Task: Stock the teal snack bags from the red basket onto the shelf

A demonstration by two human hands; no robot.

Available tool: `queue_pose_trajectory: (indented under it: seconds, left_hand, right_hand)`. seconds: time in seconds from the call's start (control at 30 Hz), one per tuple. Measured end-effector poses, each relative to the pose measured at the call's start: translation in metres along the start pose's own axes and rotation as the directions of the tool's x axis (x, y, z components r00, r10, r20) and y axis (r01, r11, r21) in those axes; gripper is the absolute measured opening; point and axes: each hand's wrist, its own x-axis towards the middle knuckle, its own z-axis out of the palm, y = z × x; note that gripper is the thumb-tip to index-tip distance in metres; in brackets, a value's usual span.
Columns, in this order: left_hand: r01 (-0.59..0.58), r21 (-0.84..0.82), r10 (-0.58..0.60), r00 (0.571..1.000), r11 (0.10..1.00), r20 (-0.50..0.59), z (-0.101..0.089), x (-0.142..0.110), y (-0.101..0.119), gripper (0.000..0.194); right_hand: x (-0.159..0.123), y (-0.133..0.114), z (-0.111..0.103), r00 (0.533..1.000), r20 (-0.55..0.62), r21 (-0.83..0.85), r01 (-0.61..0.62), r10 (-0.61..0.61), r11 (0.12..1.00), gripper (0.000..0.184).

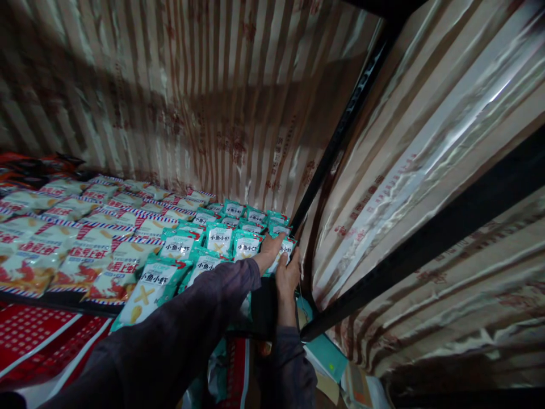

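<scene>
A teal-and-white snack bag point(284, 250) is held at the right end of the shelf, next to a black post. My left hand point(269, 251) grips its left side, fingers closed. From the right and below, my right hand point(288, 272) wraps round the same bag, thumb on its front. Several matching snack bags point(220, 238) stand in rows just left of my hands. Nearer me, one larger-looking teal bag point(147, 289) leans at the front edge, partly covered by my left sleeve.
White-and-red snack bags point(85, 255) fill the shelf's left part, with dark orange-black packs point(38, 167) behind. A black post point(340, 136) and a slanting black bar point(434, 227) bound the right. Striped plastic sheeting point(204, 96) hangs behind. Red baskets point(38, 341) are below.
</scene>
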Motion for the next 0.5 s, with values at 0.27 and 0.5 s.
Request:
queue_pose_trajectory:
  seconds: [0.27, 0.5]
  left_hand:
    - [0.029, -0.016, -0.029, 1.000, 0.999, -0.004, 0.002, 0.011, -0.003, 0.061]
    - [0.020, 0.075, -0.019, 1.000, 0.997, -0.018, 0.009, 0.027, -0.014, 0.062]
  right_hand:
    - [0.016, -0.003, 0.003, 0.995, 0.006, -0.042, -0.098, 0.098, 0.994, 0.066]
    - [0.016, -0.017, 0.001, 0.994, -0.019, -0.062, -0.107, 0.106, 0.992, 0.063]
